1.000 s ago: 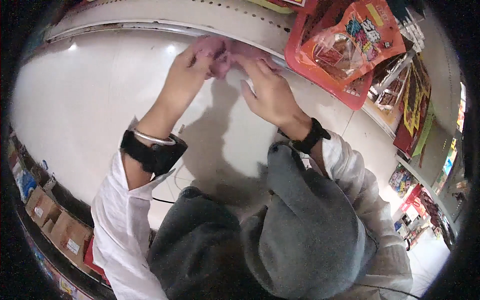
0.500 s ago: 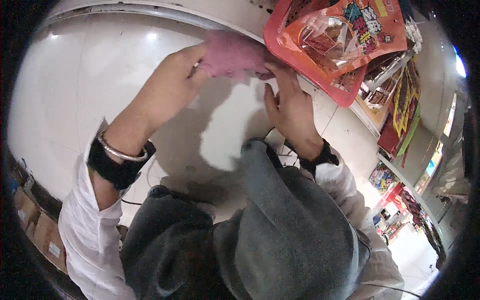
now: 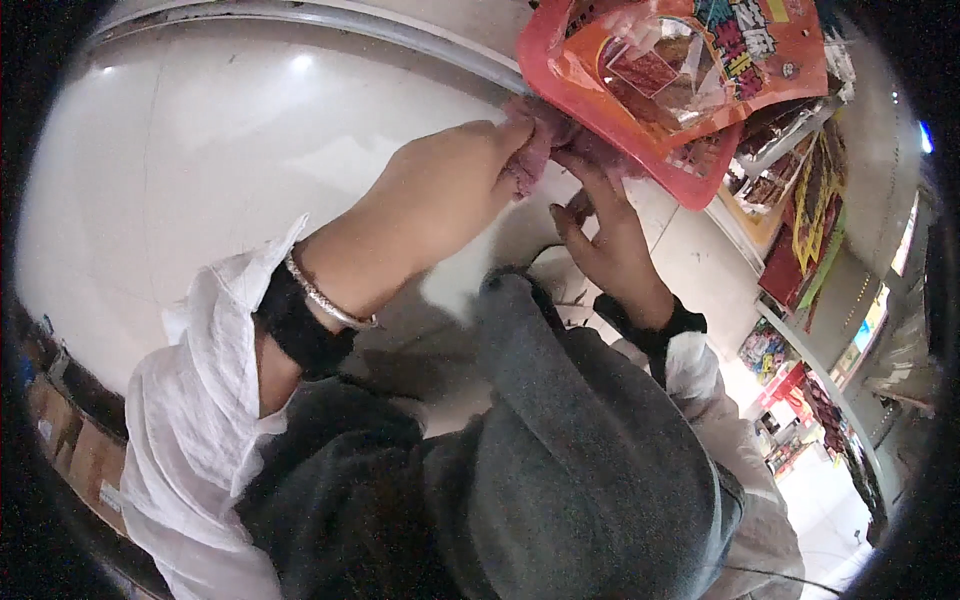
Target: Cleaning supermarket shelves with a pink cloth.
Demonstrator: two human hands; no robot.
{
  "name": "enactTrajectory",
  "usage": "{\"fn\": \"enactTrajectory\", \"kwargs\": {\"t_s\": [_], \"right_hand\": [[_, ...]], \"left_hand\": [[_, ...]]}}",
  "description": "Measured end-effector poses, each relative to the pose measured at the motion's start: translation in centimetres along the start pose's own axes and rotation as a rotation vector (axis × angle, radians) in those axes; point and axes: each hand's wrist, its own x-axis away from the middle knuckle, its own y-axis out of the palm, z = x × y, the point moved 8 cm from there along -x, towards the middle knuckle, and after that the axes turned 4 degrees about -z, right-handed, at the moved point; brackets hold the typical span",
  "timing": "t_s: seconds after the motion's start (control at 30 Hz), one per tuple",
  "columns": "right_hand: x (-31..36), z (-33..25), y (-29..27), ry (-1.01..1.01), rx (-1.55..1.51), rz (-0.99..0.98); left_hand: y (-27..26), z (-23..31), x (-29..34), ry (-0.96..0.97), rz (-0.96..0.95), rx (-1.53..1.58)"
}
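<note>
Beside a red plastic basket (image 3: pixel 704 190), the left hand (image 3: pixel 455 170) clenches crumpled pink cloth (image 3: pixel 532 170), the right hand (image 3: pixel 617 235) half-curled, hold unclear; snagging could shift the basket.

A long, pale shelf (image 3: pixel 470 30) with a grey front rail (image 3: pixel 400 35) carries a red openwork plastic basket (image 3: pixel 543 72) near its edge.

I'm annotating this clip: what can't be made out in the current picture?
In the head view:
Left hand: fingertips hidden by the pink cloth and the hand itself.
Right hand: grip on the cloth unclear, blurred.
Red basket: far end cut off by the top edge.
Orange packet: hides whatever lies beneath.
</note>
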Motion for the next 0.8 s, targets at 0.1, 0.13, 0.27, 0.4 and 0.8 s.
{"fn": "enactTrajectory", "kwargs": {"t_s": [0.1,0.13,0.27,0.4,0.8], "right_hand": [[-2.5,-3.0,2.1,-0.211,0.098,-0.079],[-3.2,-3.9,2.8,-0.265,0.078,-0.085],[-5.8,-6.5,4.1,-0.37,-0.015,-0.071],[-6.2,-8.3,3.5,-0.473,0.076,0.075],[-0.7,0.1,-0.4,-0.178,0.334,0.179]], "left_hand": [[-2.4,-1.6,1.7,0.016,0.25,0.053],[-3.0,-2.1,2.3,0.019,0.252,0.053],[-5.2,-5.0,3.0,-0.324,0.241,0.21],[-6.3,-5.3,2.9,-0.276,0.334,0.204],[-1.7,-1.3,1.1,-0.053,0.172,0.12]]}}
